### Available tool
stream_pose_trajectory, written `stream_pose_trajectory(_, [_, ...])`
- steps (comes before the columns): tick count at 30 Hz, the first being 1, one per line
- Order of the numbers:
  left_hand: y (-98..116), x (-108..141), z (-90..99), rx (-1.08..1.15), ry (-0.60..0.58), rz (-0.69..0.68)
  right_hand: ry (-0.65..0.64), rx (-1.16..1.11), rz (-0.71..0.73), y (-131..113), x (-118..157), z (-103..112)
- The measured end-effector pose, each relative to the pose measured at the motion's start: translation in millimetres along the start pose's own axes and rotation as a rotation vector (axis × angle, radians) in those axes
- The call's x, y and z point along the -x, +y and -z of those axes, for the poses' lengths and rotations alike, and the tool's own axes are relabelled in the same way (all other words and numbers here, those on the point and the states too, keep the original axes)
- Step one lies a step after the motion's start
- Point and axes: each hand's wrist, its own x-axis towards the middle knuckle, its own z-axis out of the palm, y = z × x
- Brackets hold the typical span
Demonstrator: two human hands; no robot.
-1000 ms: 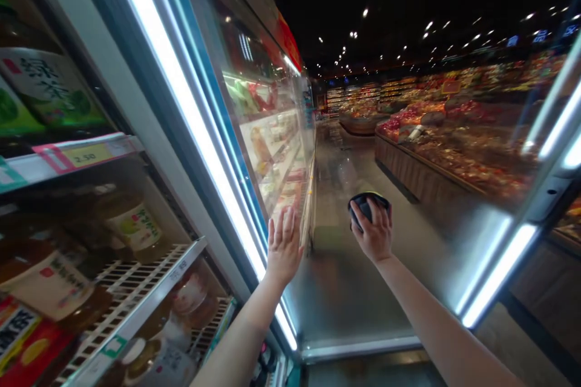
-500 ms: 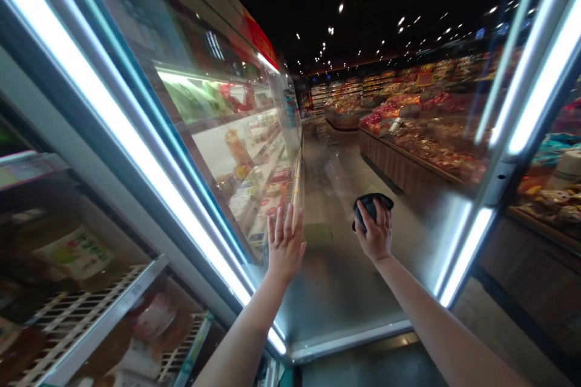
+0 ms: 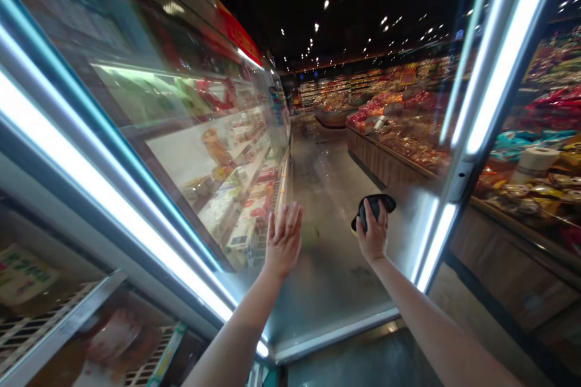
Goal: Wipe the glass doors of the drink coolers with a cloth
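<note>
In front of me is a glass door [image 3: 336,278] with bright light strips along both sides. My left hand [image 3: 284,240] is stretched out toward the glass, palm forward and fingers extended, holding nothing. To its right, my right hand [image 3: 374,236] has its fingers curved over a black rounded pad [image 3: 373,210], held up at the glass. The pad's rim flares out beyond the fingertips on the right. Its exact kind is unclear, and the palm side of both hands is hidden.
Lower left, wire shelves [image 3: 45,314] hold packaged goods, including a jar [image 3: 115,332]. Beyond the glass stands a lit refrigerated case [image 3: 218,193]. A wood-sided display counter [image 3: 390,163] heaped with packets lines the aisle floor [image 3: 318,163]. A white roll [image 3: 535,160] sits at the right.
The view has turned to the right, so shelves, door frame and counter sit further left. The black pad has tilted a little under my right hand. My left hand stays extended.
</note>
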Motion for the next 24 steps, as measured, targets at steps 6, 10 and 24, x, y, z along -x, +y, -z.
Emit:
stream_pose_trajectory(6, [19,-26,-6.1,0.054,-0.006,-0.081,-0.322,-0.066,0.451,-11,-5,9])
stream_pose_trajectory(10, [34,-45,-13.3,0.070,-0.014,-0.096,-0.236,-0.072,0.283,24,-50,15])
stream_pose_trajectory(24, [87,-101,-34.4,0.088,0.006,-0.187,-0.129,-0.052,0.034,98,-82,23])
